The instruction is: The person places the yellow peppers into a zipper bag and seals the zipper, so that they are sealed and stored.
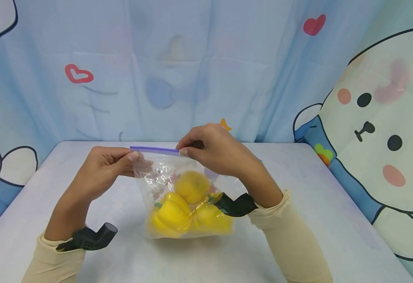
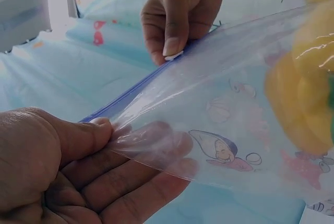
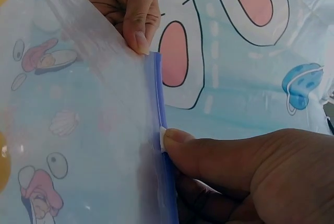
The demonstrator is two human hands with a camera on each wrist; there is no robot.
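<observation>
Zip bag (image 1: 164,177) of yellow peppers (image 1: 178,212) upright on worktop (image 1: 333,220), left hand (image 1: 102,173) pinching seal corner, right hand (image 1: 213,151) pinching blue zip strip (image 1: 155,149) midway. Risk of an unsealed gap if either grip slips. Risk too of pepper weight tipping the bag.

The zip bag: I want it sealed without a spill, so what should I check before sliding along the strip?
1. Left hand pinches the bag's corner: ok.
2. Right hand pinches the purple zip strip: ok.
3. Zip bag held upright, mouth on top: ok.
4. Yellow peppers sit below the strip: ok.
5. Strip already pressed shut between the hands: cannot tell.
</observation>
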